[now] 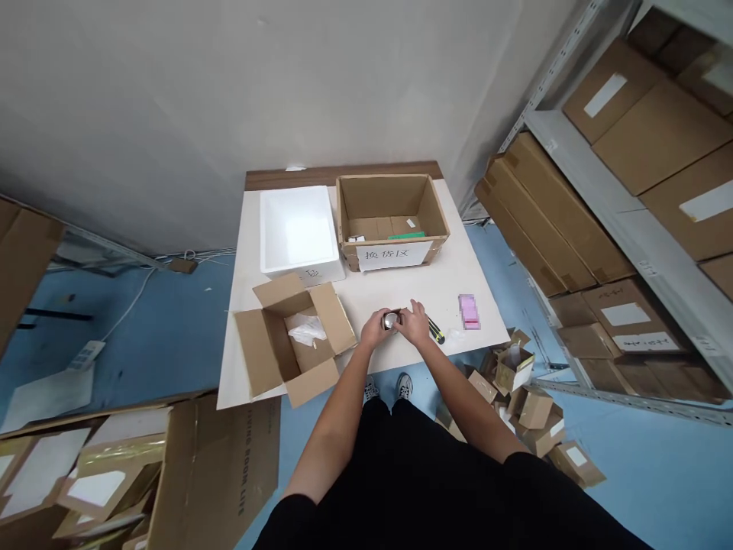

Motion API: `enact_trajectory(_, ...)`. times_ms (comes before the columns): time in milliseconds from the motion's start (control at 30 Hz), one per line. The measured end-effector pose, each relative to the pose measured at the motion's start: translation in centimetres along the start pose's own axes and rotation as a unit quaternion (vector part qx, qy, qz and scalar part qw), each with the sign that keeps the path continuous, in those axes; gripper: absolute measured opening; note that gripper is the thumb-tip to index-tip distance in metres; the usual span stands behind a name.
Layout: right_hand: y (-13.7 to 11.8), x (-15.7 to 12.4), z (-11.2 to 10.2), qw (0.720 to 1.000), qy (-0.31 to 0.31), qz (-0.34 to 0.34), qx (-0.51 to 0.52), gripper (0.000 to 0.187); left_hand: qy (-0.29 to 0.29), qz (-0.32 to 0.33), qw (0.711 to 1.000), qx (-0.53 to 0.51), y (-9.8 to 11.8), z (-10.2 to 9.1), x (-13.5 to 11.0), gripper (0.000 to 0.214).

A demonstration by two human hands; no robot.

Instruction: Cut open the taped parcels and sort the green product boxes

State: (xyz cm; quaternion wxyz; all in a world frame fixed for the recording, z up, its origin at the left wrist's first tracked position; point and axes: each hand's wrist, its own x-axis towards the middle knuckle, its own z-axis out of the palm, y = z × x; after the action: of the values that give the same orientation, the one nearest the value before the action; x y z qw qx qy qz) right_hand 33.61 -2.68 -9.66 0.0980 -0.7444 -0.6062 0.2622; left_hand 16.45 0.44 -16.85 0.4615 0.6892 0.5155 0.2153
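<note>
Between my two hands, just above the front of the white table [366, 290], is a small round silvery object [390, 321] with a dark, brownish edge around it. Its exact kind is too small to make out. My left hand [373, 330] grips its left side with curled fingers. On the other side, my right hand [413, 322] has its thumb and fingers closed against it. A black and yellow-green utility knife [436, 330] lies right of my right hand. Beside the knife is a crumpled piece of clear plastic [456, 336], and farther right lies a pink packet [469, 312].
An open cardboard box [257, 347] with white wrapping inside stands at the left. Behind are a white foam box [337, 269] and a labelled carton [440, 246] holding small items. Loose boxes [535, 409] lie on the floor; stocked shelves [589, 160] flank the right side.
</note>
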Motion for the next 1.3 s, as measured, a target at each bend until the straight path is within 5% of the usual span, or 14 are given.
enact_trajectory(233,-1.8,1.0,1.3,0.998,-0.024,0.055,-0.029,0.039,0.001,0.004,1.000,0.011,0.1,0.6,0.0,0.073)
enact_trajectory(400,-3.5,1.2,0.2,0.998,-0.027,0.022,-0.044,0.030,-0.012,0.001,0.999,0.037,0.1,0.4,0.1,0.077)
enact_trajectory(533,-4.1,0.4,-4.2,0.999,0.033,-0.019,0.005,0.032,-0.001,-0.019,0.998,0.054,0.5,0.5,0.3,0.081)
enact_trajectory(667,-5.2,-0.2,-11.5,0.989,0.059,-0.051,0.127,0.040,0.001,-0.010,0.997,0.073,1.3,0.5,0.1,0.082)
enact_trajectory(767,-6.4,-0.6,-17.2,0.970,0.059,-0.127,0.201,0.039,-0.001,-0.006,0.995,0.102,2.6,-0.7,-0.5,0.107)
enact_trajectory(900,-8.1,-1.8,-22.1,0.946,0.062,-0.182,0.260,0.037,0.034,0.038,0.997,0.062,7.1,-5.5,-2.0,0.146)
enact_trajectory(1033,-9.6,-3.0,-23.3,0.938,0.080,-0.198,0.274,0.036,0.106,0.164,0.979,-0.057,15.3,-9.8,-3.6,0.116)
enact_trajectory(1167,-9.7,-3.3,-23.0,0.923,0.103,-0.207,0.308,0.044,0.185,0.181,0.963,-0.070,22.3,-10.9,-3.3,0.093)
enact_trajectory(1300,-7.8,-3.2,-22.2,0.861,-0.056,-0.272,0.426,0.078,0.192,0.196,0.950,-0.149,24.8,-12.2,-2.8,0.100)
